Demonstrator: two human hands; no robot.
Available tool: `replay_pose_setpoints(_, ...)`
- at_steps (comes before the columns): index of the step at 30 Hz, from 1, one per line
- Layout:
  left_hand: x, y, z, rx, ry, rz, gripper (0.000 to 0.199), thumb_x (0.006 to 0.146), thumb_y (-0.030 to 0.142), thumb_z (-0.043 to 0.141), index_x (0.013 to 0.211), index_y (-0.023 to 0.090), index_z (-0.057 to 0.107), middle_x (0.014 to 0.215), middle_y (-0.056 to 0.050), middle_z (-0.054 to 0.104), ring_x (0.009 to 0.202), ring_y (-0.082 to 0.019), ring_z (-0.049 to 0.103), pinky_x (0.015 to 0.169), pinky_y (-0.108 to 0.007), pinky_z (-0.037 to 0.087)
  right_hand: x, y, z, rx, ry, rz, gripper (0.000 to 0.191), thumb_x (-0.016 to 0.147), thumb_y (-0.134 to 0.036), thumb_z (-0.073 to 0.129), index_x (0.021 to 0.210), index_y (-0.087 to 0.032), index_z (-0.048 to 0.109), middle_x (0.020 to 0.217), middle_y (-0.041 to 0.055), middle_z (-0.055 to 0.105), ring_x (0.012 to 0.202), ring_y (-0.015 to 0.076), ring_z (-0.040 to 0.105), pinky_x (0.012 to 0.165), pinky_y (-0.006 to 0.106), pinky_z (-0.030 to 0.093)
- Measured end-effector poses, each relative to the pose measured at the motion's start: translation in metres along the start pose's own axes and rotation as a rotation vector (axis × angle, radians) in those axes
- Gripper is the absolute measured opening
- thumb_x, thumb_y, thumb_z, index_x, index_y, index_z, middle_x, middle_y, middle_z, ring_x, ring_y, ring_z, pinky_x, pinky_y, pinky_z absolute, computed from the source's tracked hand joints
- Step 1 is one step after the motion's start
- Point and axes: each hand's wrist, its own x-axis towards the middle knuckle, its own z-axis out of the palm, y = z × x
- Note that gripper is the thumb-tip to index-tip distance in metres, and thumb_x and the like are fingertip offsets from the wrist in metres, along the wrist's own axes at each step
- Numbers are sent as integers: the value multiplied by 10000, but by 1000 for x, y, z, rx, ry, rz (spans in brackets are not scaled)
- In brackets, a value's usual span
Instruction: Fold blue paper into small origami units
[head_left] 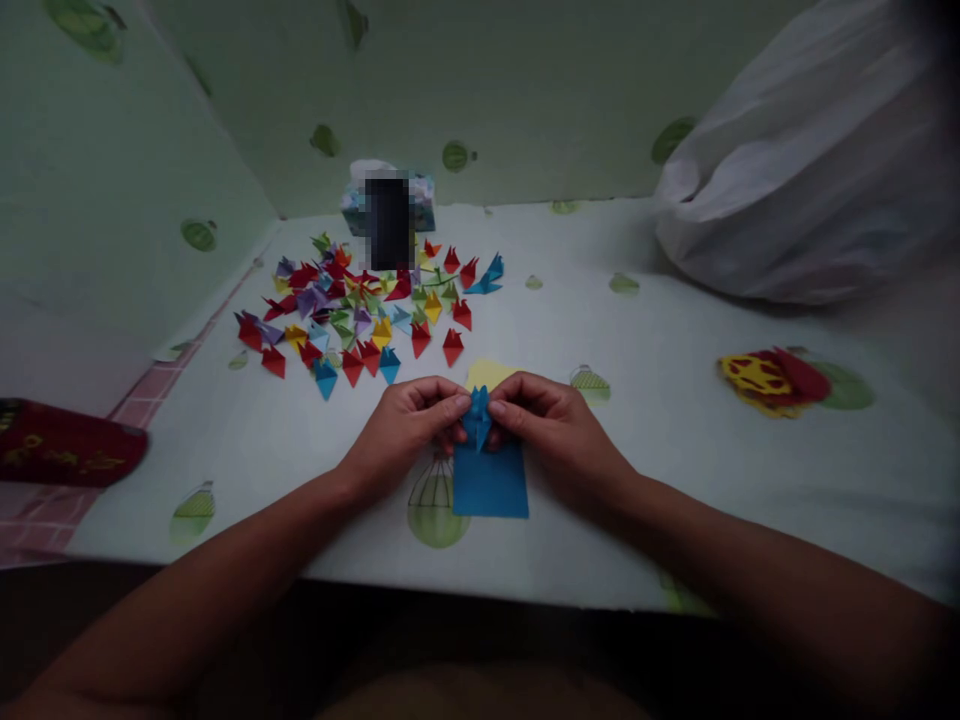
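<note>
Between my hands is a small blue folded paper crane point(478, 420), its points facing up. My left hand point(420, 418) pinches its left side with thumb and fingers. On the other side, my right hand point(541, 415) grips it the same way. Below the crane a square sheet of blue paper point(491, 485) lies flat on the table. A yellow paper sheet point(491, 374) shows partly behind my hands, the rest of it hidden by them.
Many-coloured folded paper cranes point(367, 355) spread over the table's point(570, 540) back left. A tissue box point(425, 205) stands behind them, a dark upright object point(390, 225) before it. A white plastic bag point(780, 190) is at right, near red-and-yellow cut pieces point(772, 380). A red cylinder point(71, 443) lies left.
</note>
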Motion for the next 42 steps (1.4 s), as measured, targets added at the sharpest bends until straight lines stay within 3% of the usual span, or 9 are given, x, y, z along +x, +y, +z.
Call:
replay_pose_setpoints(16,2,-2,-4,-49,-23,-98,137,767,296,740,722,171,707,527,15,628,455,-92,561,463,-197,442,1,-2,-1,-79,-60,-19,168,831,-318,679,759,-186,602,703,-14,599,632,123,578,633,282,486)
replay_pose_setpoints(22,0,4,-1,36,9,-68,146,753,294,725,708,160,687,504,21,611,429,-90,542,445,-200,431,0,-4,1,-127,-80,-46,146,826,-308,666,765,-189,605,715,-9,596,650,131,565,641,288,484)
replay_pose_setpoints(28,-4,7,4,105,9,-34,126,783,272,695,725,160,687,518,20,615,444,-92,553,452,-199,439,0,-1,1,-299,-9,-112,167,819,-298,640,704,-194,577,686,-2,581,647,136,511,609,284,414)
replay_pose_setpoints(42,-5,3,5,113,5,19,153,818,301,692,787,152,708,536,11,637,456,-92,558,465,-198,452,1,2,1,-352,12,-113,154,813,-290,623,711,-185,576,675,-3,567,631,129,482,590,280,384)
